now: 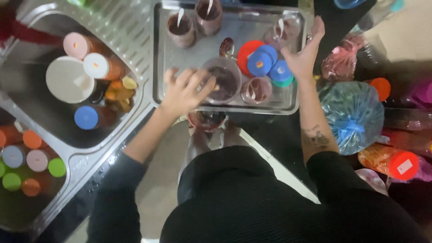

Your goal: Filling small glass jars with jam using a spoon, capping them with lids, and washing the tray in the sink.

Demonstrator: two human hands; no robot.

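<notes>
Our left hand (182,90) grips the open jar (222,80) mid-tray (158,54); our right hand (306,51), fingers spread, rests on the lid pile (263,60) — a nudge could tip crowded jars.

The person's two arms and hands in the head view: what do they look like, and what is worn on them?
Both arms wear dark sleeves pushed up toward the elbows, so the forearms are bare. The left hand and right hand are bare, with no gloves; no ring or watch is visible. The right forearm carries a dark tattoo near the sleeve edge. The sleeves match the dark ribbed top.
</notes>
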